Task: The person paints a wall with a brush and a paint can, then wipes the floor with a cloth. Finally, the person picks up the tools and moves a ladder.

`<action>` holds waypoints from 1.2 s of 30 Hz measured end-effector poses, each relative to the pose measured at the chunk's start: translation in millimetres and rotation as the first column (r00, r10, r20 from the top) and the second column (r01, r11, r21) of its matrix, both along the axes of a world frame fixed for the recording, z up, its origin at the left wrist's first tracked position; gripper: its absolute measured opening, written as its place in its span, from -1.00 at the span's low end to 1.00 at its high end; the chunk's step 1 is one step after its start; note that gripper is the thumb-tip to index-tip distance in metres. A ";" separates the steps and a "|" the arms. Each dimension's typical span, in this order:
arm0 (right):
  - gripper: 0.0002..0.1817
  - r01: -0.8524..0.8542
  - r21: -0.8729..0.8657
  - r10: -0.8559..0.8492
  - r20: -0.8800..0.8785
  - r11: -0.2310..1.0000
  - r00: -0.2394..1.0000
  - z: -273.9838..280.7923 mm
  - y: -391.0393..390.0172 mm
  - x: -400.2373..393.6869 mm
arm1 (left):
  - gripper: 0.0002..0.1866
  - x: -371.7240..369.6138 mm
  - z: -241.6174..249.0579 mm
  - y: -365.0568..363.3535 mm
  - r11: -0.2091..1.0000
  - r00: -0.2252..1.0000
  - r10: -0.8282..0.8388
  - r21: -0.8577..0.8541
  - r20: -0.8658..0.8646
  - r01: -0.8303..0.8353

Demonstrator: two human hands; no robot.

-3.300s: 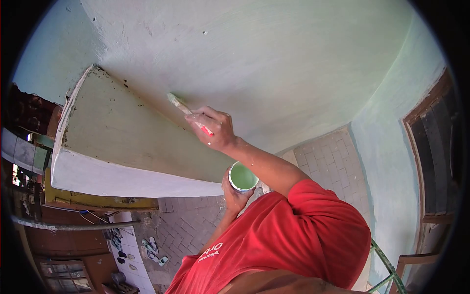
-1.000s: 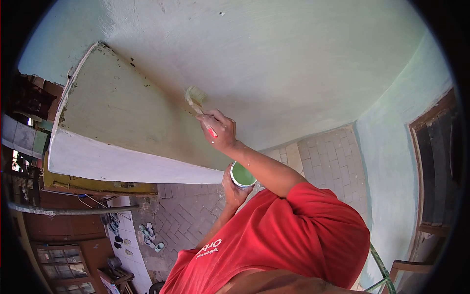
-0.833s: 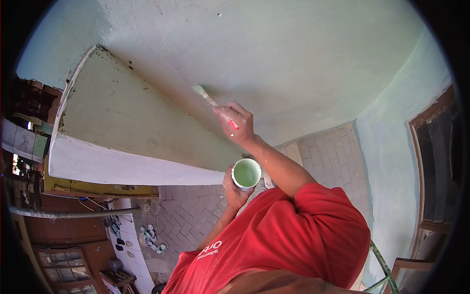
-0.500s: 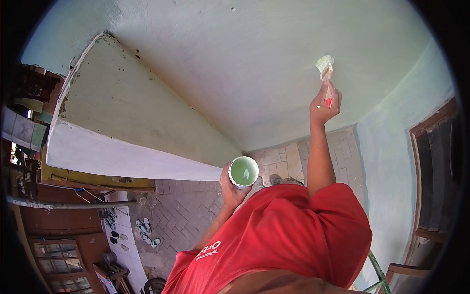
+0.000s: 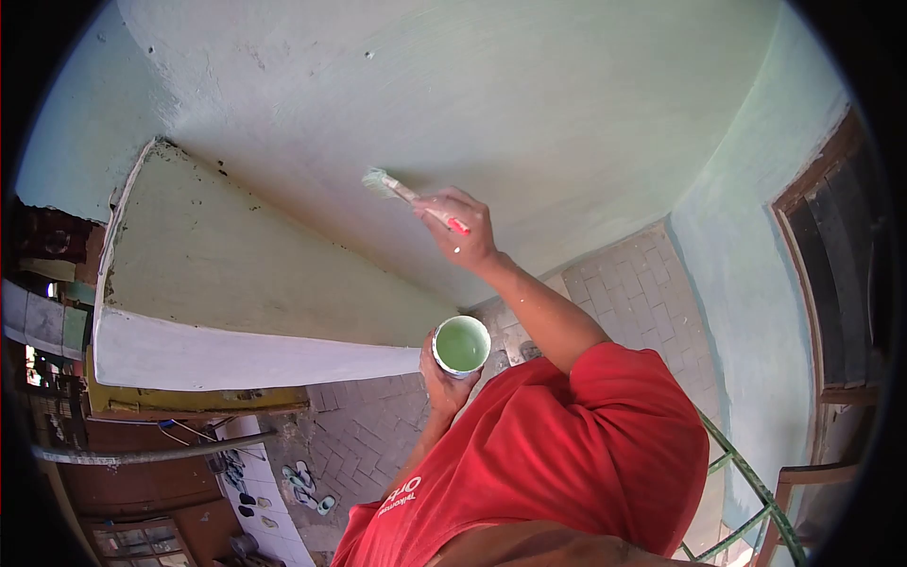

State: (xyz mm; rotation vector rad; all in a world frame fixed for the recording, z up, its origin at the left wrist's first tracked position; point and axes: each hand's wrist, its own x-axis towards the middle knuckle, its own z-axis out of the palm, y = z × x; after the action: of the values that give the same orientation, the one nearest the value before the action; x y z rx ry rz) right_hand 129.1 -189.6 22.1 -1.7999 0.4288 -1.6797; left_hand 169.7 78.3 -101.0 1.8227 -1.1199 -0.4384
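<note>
My right hand [image 5: 460,225] grips a paintbrush [image 5: 404,192] by its pale, red-tipped handle. The bristles lie against the pale green wall [image 5: 548,104], pointing left. Lower down, near my body, my left hand [image 5: 446,380] is wrapped round a white tub of light green paint [image 5: 462,344], held with its mouth facing up. The tub hides some of the left fingers. To the left of the tub a wall-like panel [image 5: 246,269] juts out, with a white edge face [image 5: 246,354] and dark chipped spots along its seam.
A brick-paved floor [image 5: 364,430] lies below, with several sandals [image 5: 304,487] at the left. A green metal frame [image 5: 746,468] stands at the lower right, near a wooden-framed window [image 5: 803,246]. A grey pipe [image 5: 151,454] crosses the lower left.
My right hand has swept the brush left and slightly down across the wall, turning its bristles from upward to leftward. The left hand keeps the tub near my body. The camera view has shifted.
</note>
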 end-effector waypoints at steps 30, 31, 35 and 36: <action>-0.84 0.405 0.110 -0.406 -0.011 0.908 0.914 -35.2 -78.4 -142.5 | 0.11 5.4 0.8 -12.7 0.994 0.991 0.064 -0.085 -0.121 -0.074; -0.85 0.500 0.231 -0.505 -0.043 0.835 0.862 -44.0 -97.0 -173.9 | 0.11 4.1 2.3 -11.2 0.993 0.991 0.055 -0.094 -0.125 -0.067; -0.83 0.755 0.334 -0.823 0.159 0.564 0.545 -9.1 -146.1 -247.5 | 0.10 6.6 7.3 -9.9 0.996 0.996 0.064 -0.053 -0.063 -0.067; -0.82 0.788 0.319 -0.850 0.193 0.527 0.491 11.4 -150.4 -255.6 | 0.10 6.3 7.1 -11.7 0.995 0.992 0.052 -0.076 -0.112 -0.061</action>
State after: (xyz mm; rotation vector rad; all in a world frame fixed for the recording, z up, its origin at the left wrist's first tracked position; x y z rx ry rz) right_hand -126.5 -339.9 33.5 -1.1333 1.4350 -2.4105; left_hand 176.0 66.6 -93.9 1.7356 -0.9944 -0.4501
